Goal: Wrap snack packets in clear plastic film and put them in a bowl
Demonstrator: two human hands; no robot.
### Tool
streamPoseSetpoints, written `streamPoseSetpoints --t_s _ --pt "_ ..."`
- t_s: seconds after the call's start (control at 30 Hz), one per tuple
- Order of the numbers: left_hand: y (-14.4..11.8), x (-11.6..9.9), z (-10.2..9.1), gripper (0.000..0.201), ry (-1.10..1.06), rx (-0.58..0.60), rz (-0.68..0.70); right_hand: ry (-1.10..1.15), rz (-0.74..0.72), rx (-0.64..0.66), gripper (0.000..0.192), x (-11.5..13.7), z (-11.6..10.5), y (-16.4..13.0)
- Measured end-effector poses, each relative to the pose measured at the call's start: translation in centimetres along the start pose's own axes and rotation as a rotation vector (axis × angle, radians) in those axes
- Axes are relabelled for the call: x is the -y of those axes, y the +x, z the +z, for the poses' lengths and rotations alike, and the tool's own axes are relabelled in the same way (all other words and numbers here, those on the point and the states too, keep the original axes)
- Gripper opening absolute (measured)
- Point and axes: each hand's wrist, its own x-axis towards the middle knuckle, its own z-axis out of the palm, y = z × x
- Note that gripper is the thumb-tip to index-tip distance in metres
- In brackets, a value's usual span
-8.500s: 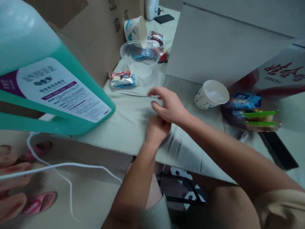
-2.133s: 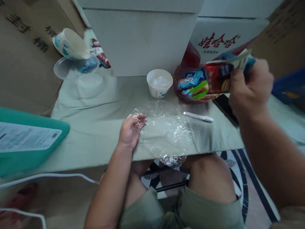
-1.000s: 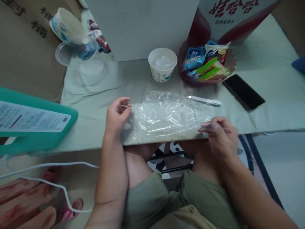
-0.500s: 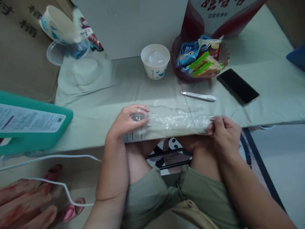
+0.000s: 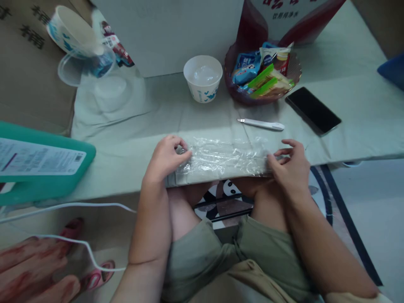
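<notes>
A crinkled clear plastic bag lies flattened along the table's front edge. My left hand is curled at its left end, with some plastic bunched between thumb and fingers. At the other end, my right hand has its fingers apart, the thumb and fingertips at or just beside the bag's edge. Behind the bag lies a white-handled knife-like tool with a short metal tip. A white paper cup with blue print stands farther back, holding some clear plastic.
A glass bowl of wrapped snacks stands beside a black phone. At left are a green jug, a tilted paper tub and clear lids. A white box stands behind. Another person's feet show below.
My right hand has moved left and its fingers have loosened from a closed grip on the bag's right end. My left hand has shifted slightly left. The plastic lies flatter.
</notes>
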Motion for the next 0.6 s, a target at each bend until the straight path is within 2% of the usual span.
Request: streamPoseSetpoints --t_s 0.07,0.17,0.23,0.3,0.37,0.47,0.53,0.6 --pt "-0.3 0.2 -0.2 0.025 0.053 0.028 0.002 -0.052 -0.096 -0.037 0.057 -0.4 -0.2 -0.1" --pt "-0.7 0.2 -0.1 0.059 0.021 0.031 0.0 -0.15 -0.342 -0.143 0.054 0.0 -0.9 -0.5" --pt "-0.8 0.0 0.2 0.064 0.021 0.06 -0.004 -0.175 -0.521 -0.107 0.048 1.2 -1.1 -0.7" --pt "-0.9 -0.3 0.5 0.049 0.037 0.128 0.0 -0.16 -0.669 0.075 0.046 3.0 -0.6 -0.6" --pt "-1.0 -0.8 0.7 0.034 -0.025 0.206 0.024 -0.142 -0.776 0.311 0.053 5.3 0.7 -0.1" --pt "-1.1 -1.2 0.5 0.033 -0.33 0.272 0.069 -0.18 -0.828 0.574 0.066 8.6 3.4 1.2" --pt "-1.0 -1.2 0.2 0.043 -0.581 0.223 0.066 -0.245 -0.757 0.734 0.052 10.3 4.8 2.2" --pt "-0.6 -1.0 0.0 0.059 -0.793 0.084 -0.002 -0.237 -0.663 0.864 0.022 11.2 5.5 2.8"
